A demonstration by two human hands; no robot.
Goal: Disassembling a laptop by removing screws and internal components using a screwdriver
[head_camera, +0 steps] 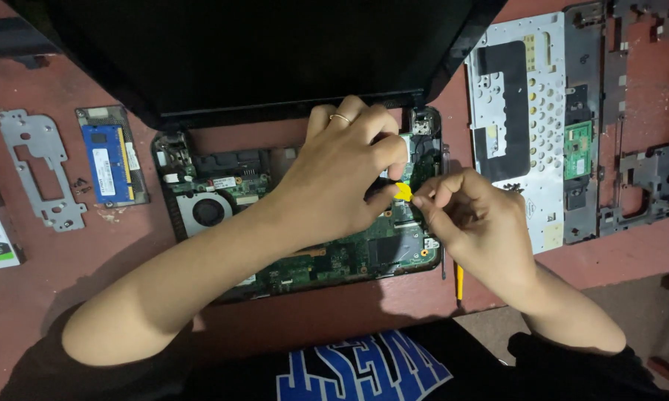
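Note:
An opened laptop base (pixel 201 178) lies on the reddish table with its green motherboard (pixel 349 256) and round fan (pixel 208 212) exposed; the dark lid (pixel 260 52) leans back behind it. My left hand (pixel 342 174) hovers over the board's right half, fingers curled, thumb and forefinger pinching by a small yellow piece (pixel 403 191). My right hand (pixel 475 223) meets it from the right, fingertips closed on the same yellow piece. Which hand bears its weight is unclear.
A removed palmrest frame (pixel 531 126) and a dark plastic frame (pixel 639 111) lie at right. At left sit a blue memory module (pixel 110 156), a metal bracket (pixel 37 167) and small screws (pixel 80 186). A yellow-handled tool (pixel 459 282) lies beneath my right wrist.

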